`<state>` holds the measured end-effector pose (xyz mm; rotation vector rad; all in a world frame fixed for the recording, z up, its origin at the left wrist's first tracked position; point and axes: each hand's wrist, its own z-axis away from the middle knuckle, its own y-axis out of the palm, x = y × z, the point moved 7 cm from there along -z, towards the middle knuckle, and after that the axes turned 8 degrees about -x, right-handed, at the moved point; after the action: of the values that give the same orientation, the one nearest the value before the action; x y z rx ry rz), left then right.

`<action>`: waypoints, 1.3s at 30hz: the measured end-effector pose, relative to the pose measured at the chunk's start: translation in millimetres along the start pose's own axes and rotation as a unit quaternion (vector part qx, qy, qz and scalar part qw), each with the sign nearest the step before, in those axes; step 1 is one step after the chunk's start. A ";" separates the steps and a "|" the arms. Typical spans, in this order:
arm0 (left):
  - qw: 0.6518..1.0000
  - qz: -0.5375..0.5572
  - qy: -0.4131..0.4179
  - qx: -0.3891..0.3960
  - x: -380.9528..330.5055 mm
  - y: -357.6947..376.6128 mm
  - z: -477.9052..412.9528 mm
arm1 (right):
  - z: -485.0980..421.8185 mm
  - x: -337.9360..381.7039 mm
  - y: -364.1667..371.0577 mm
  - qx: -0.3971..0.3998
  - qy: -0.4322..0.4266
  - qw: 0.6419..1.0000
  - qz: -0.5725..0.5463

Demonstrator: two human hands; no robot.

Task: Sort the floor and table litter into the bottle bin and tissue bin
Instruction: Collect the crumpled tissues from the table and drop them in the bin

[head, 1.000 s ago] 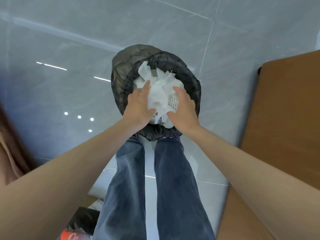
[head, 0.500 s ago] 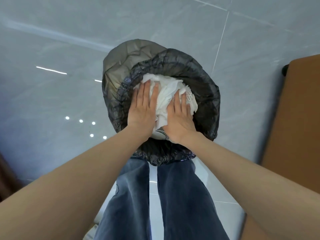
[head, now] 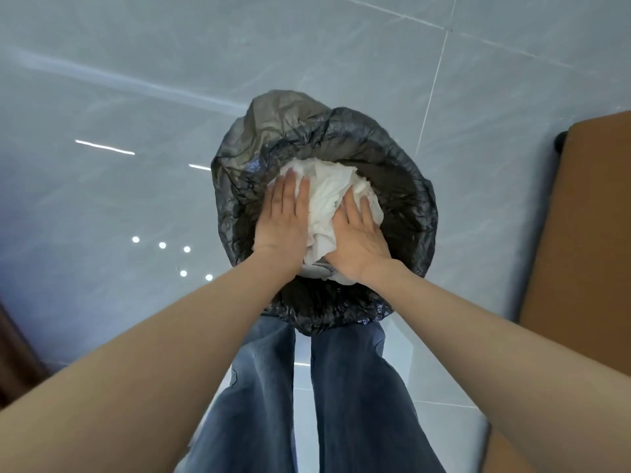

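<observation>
A round bin lined with a black plastic bag [head: 406, 213] stands on the grey tiled floor just beyond my legs. A heap of crumpled white tissues [head: 329, 196] fills its middle. My left hand [head: 285, 216] lies flat on the left side of the heap, fingers straight. My right hand [head: 358, 237] lies flat on the right side, fingers straight and pointing away from me. Both palms press down on the tissues inside the bin. The lower tissues and the bin's inside are hidden under my hands.
A brown wooden table [head: 577, 233] runs along the right edge of view, with a dark leg tip at its far corner. A dark brown object [head: 13, 356] shows at the lower left edge. Glossy grey floor tiles [head: 136, 97] surround the bin.
My hands went from cupping the loose tissue pile above the bin to lying flat on it. The pile has sunk lower into the bin, and my view has come closer.
</observation>
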<state>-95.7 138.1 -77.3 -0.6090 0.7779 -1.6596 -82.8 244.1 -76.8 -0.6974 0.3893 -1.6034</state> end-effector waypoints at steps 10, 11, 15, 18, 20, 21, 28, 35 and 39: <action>0.988 0.140 -0.006 0.061 -2.0 -112.8 112.6 | 123.2 10.8 -114.7 -0.051 0.036 0.994 -0.090; 0.985 0.166 -0.012 0.053 -2.7 -130.1 125.5 | 137.8 14.4 -128.0 -0.058 0.037 0.992 -0.108; 0.964 0.256 -0.053 0.053 -4.7 -197.7 173.1 | 197.6 26.7 -184.3 -0.090 0.036 0.979 -0.179; 0.955 0.286 -0.075 0.041 -8.5 -249.6 204.9 | 244.1 29.7 -223.5 -0.106 0.029 0.965 -0.239; 0.946 0.312 -0.083 0.021 -12.4 -285.8 228.1 | 275.1 27.3 -246.8 -0.104 0.030 0.953 -0.282; 0.941 0.327 -0.085 0.010 -12.9 -298.6 235.2 | 284.4 25.7 -255.0 -0.106 0.033 0.948 -0.297; 0.904 0.416 -0.076 -0.058 -26.9 -394.6 324.4 | 403.5 -1.7 -332.0 -0.165 0.044 0.913 -0.371; 0.897 0.437 -0.016 -0.071 -51.7 -457.6 368.1 | 493.5 -31.2 -361.1 -0.245 0.086 0.873 -0.413; 0.906 0.415 0.064 -0.045 -75.4 -481.6 380.6 | 539.5 -34.7 -357.3 -0.297 0.134 0.835 -0.443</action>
<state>-100.7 210.1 537.0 -0.1690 1.0306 -0.8782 -13.3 412.6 545.0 -1.2448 0.8826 -2.5158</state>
